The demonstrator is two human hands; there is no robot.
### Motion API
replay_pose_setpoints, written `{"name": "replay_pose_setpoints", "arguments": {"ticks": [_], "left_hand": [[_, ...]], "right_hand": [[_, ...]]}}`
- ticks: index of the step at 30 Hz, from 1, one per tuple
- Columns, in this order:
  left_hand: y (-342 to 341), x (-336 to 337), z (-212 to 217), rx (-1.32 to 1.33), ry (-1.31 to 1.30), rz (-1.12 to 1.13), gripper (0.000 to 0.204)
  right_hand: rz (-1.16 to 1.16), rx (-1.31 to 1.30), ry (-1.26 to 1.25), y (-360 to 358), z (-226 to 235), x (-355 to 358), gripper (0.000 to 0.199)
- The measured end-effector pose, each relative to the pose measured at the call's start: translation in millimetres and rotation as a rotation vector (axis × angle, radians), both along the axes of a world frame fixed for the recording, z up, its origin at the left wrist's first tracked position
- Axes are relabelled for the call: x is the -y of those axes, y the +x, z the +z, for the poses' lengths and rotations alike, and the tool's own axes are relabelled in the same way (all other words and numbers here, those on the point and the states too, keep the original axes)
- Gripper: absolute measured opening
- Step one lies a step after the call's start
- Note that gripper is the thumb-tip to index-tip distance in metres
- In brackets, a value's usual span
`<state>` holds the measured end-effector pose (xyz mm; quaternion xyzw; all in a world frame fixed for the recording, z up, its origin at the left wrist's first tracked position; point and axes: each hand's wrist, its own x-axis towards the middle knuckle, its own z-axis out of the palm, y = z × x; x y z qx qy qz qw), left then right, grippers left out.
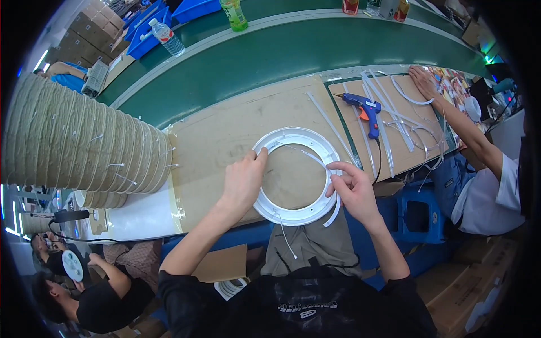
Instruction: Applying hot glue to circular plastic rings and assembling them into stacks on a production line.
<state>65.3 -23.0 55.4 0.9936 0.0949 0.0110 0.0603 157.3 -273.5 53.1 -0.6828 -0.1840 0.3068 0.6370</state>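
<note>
A white ring-shaped lamp frame (293, 216) lies tilted at the table's near edge, partly over my lap. My left hand (243, 179) is closed on its upper left rim, with the fingertips reaching over the inner edge. On the right side of the ring, my right hand (354, 190) pinches a thin white strip (333, 217), whose loose end hangs below the fingers. Another stretch of strip crosses the ring's upper right. From the ring's lower left a thin white wire (286, 235) with a small connector dangles over my trousers.
A blue glue gun (363, 110) rests among white strips (386, 135) on cardboard to the right. A co-worker's hand (424, 81) touches that board. Tall stacked ribbed rings (90, 135) stand at left. Bottles (167, 37) line the green conveyor (270, 62). A blue stool (420, 217) is at right.
</note>
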Motion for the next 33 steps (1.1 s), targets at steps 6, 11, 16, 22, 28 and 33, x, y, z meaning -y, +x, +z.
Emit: {"name": "replay_pose_setpoints", "arguments": {"ticks": [6, 11, 16, 22, 28, 33], "left_hand": [[-2, -9, 2, 0.077, 0.05, -0.164, 0.038], [-20, -16, 8, 0.065, -0.008, -0.293, 0.051], [-32, -17, 10, -0.09, -0.066, -0.283, 0.067], [-26, -19, 18, -0.173, -0.144, -0.303, 0.081], [-25, -13, 17, -0.143, -0.107, -0.281, 0.09], [-17, -11, 17, -0.224, -0.048, -0.277, 0.098]], "right_hand": [[-0.004, -0.01, -0.006, 1, -1, -1, 0.027], [-0.007, -0.011, -0.013, 1, -2, -1, 0.028], [-0.004, -0.005, -0.023, 3, 1, -3, 0.027], [-0.012, -0.001, -0.04, 3, -2, -3, 0.028], [-0.042, 0.048, -0.072, 2, 1, -5, 0.028], [-0.12, 0.328, -0.152, 3, -12, -9, 0.028]]}}
